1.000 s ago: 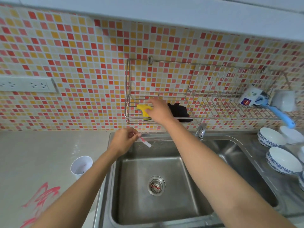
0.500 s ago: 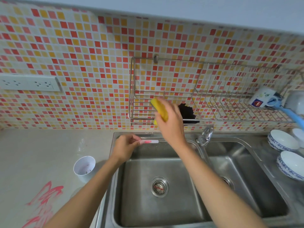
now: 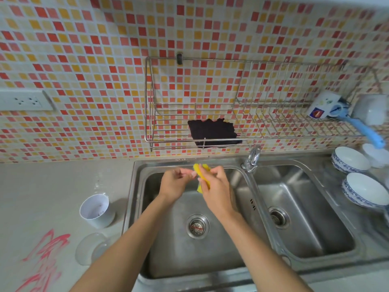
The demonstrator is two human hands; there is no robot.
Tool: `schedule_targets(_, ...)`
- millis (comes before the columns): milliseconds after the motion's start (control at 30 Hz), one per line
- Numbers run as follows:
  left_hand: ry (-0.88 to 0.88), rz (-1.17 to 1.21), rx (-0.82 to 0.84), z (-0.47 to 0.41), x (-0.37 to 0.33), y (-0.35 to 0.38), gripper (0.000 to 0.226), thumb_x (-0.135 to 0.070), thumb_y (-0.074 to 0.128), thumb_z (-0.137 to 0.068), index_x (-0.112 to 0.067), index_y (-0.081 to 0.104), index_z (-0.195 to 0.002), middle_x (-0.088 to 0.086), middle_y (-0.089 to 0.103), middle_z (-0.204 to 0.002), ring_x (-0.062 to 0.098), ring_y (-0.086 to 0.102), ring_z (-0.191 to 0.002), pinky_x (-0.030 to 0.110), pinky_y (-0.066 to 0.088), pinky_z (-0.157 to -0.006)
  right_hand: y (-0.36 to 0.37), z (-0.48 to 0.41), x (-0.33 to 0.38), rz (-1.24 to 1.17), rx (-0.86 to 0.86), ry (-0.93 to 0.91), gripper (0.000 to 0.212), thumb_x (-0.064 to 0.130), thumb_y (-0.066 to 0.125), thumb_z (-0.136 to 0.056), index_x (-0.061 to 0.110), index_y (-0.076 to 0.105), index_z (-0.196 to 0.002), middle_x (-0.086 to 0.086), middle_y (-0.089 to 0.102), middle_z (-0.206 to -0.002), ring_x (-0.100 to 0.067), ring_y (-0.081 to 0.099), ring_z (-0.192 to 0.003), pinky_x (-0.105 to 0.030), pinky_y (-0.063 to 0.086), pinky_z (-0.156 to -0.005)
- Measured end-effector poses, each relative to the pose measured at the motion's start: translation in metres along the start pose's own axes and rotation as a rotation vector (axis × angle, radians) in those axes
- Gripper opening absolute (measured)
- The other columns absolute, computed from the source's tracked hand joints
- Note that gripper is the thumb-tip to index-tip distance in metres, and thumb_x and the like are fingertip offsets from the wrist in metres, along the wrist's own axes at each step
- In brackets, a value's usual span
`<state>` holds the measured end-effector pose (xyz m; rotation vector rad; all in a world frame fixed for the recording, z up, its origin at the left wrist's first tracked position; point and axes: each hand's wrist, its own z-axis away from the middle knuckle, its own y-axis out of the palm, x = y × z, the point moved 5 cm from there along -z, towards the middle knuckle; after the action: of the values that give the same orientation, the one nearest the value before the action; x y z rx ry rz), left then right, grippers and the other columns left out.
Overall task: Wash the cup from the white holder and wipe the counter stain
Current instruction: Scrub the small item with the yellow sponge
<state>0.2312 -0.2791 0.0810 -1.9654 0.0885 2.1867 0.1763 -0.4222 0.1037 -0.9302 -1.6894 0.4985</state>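
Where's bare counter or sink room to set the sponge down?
Free: the grey counter between the tiled wall and the white plastic cup; the left steel basin floor around its drain. The right basin is empty too. Crowded: the red counter stain front left, and the blue-rimmed white bowls on the right drainboard.

The grey counter (image 3: pixel 52 182) is carrying a white cup (image 3: pixel 95 210) — a pink stain (image 3: pixel 45 256) is lying nearer, well left of the sink (image 3: pixel 134 199).

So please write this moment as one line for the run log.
right hand: holds yellow sponge | left hand: touching sponge | place: over left sink basin | cup: on counter | stain: unwiped
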Motion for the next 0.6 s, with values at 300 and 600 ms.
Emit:
schedule_targets(300,-0.011,-0.002,-0.081,0.005,-0.001,0.003,0.013,-0.016,0.074,-0.084,-0.005,0.075,-0.090,0.006,0.075,-0.083,0.014,0.069,-0.080,0.027,0.053,-0.082,-0.009,0.003,-0.005,0.047,-0.039,0.067,0.049,0.022,0.061,-0.090,0.044,0.051,-0.132,0.011,0.039,-0.100,-0.021,0.061,-0.079,-0.039,0.054,-0.069)
schedule_targets(600,-0.062,0.060,-0.070,0.015,0.000,0.008,0.008,-0.012,0.070,-0.088,-0.005,0.073,-0.086,0.005,0.075,-0.079,0.017,0.070,-0.080,0.031,0.054,-0.086,-0.005,0.007,-0.005,0.139,-0.044,0.041,0.050,0.024,0.070,-0.084,0.037,0.055,-0.130,0.003,0.047,-0.119,-0.021,0.057,-0.098,-0.036,0.055,-0.069)
